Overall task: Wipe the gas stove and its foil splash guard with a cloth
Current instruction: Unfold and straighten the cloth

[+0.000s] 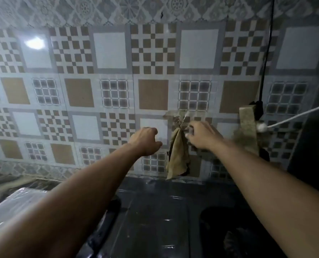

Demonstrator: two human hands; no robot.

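Observation:
A brownish cloth [178, 155] hangs down the patterned tile wall from a small hook [181, 121] stuck on with tape. My right hand [201, 135] is at the cloth's top, fingers pinched on the knot by the hook. My left hand [145, 140] hovers just left of the cloth with its fingers loosely curled and nothing in it. Below both arms lies a dark glossy surface [155, 211], probably the stove top. At the lower left, a shiny crinkled sheet [15, 205] looks like the foil guard.
A black cable [265, 58] runs down the wall to a dark plug box [258, 108]. A white cord [294, 116] stretches in from the right. A second dirty rag or tape strip [248, 127] hangs right of my right hand. A dark panel [315, 127] closes the right side.

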